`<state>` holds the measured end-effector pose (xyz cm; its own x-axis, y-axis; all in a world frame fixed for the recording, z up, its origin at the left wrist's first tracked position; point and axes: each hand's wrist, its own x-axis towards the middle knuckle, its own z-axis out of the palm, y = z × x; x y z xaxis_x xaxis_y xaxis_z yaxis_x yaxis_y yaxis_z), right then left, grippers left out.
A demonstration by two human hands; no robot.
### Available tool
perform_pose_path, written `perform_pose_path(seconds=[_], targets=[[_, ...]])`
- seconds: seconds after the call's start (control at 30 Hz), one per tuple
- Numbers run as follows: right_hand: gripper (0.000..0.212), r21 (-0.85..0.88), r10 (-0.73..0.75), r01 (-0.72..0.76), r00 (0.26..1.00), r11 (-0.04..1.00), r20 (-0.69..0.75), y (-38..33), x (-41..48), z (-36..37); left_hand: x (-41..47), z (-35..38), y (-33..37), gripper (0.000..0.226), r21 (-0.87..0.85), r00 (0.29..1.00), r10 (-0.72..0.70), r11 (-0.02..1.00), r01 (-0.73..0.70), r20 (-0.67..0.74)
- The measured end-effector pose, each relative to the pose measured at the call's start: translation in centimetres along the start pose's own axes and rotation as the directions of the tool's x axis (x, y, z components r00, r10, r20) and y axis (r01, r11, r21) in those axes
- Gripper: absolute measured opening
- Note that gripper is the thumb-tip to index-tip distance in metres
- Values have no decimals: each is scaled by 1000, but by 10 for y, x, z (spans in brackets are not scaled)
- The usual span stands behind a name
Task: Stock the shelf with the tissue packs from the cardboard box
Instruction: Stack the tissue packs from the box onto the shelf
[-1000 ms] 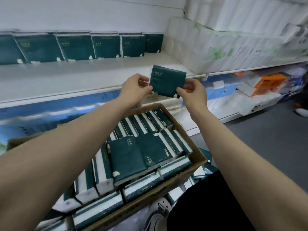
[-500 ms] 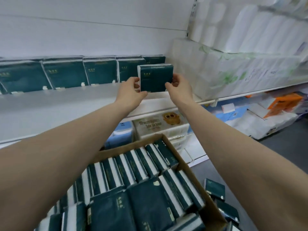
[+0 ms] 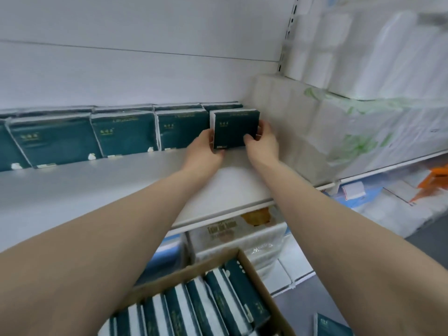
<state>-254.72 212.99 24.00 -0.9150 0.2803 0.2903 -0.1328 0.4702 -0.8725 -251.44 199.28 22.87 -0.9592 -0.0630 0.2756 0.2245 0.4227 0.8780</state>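
Head view: 1 dark green tissue pack (image 3: 234, 128) stands upright near the back right corner of the white shelf (image 3: 121, 180), at the right end of a row of matching packs (image 3: 126, 134) lined along the shelf's back edge. Whether its bottom rests on the shelf cannot be told. Both hands grip it. The left hand (image 3: 202, 149) has its fingers curled round the pack's lower left edge. The right hand (image 3: 263, 140) has its thumb on the front face and its other fingers wrapped behind the right edge. Just beside the pack, to the right, sit large white bundles of toilet rolls (image 3: 339, 132). Below the shelf's front edge, between the 2 forearms, the open cardboard box (image 3: 257, 275) holds more packs (image 3: 218, 301) standing on edge in a close row. 1 loose pack (image 3: 332, 327) lies on the grey floor beside the box's right wall.
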Motion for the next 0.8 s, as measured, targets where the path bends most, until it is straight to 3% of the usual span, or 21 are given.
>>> perform_pose_path(seconds=[0.13, 0.37, 0.63, 0.8], targets=[[45, 45, 1, -2, 1000, 999, 24, 12, 10, 15, 11, 4, -14, 47, 35, 1000, 1, 999, 0, -13], [46, -23, -71, 73, 994, 997, 84, 18, 14, 16, 14, 6, -18, 40, 195, 999, 11, 981, -3, -43], [41, -61, -99, 109, 984, 992, 149, 21, 15, 17, 14, 7, -20, 71, 178, 999, -12, 984, 6, 33], [58, -69, -85, 103, 970, 992, 229, 23, 16, 20, 15, 6, -21, 79, 243, 999, -28, 970, 17, 43]])
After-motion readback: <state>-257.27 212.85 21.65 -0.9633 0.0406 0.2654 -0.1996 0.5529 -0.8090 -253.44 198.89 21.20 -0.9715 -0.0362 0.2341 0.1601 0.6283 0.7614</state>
